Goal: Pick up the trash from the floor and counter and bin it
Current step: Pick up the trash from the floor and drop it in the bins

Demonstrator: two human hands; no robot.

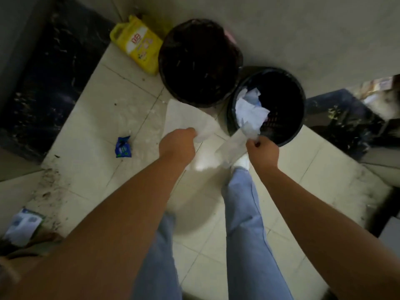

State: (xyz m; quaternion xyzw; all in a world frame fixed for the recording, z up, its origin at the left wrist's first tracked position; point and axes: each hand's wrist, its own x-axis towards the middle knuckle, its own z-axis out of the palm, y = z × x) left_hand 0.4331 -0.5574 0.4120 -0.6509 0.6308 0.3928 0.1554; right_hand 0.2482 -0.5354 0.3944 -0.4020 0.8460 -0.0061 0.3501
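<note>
Two black bins stand against the wall: a larger one (200, 61) with a dark liner, and a smaller mesh one (290, 131) to its right holding crumpled white paper (251, 109). My left hand (178, 144) is shut on a flat white sheet of paper (186, 118), held above the floor just in front of the bins. My right hand (263, 151) is shut on a white paper strip (233, 141) at the near rim of the smaller bin. A blue wrapper (123, 148) lies on the tiles to the left. Another white and green packet (22, 225) lies at the lower left.
A yellow jug (138, 45) lies beside the larger bin at the wall. Dark marble counter bases (52, 72) flank the tiled floor on the left and on the right (346, 118). Dirt specks litter the floor at the left (49, 187). My legs in blue trousers (244, 213) stand below.
</note>
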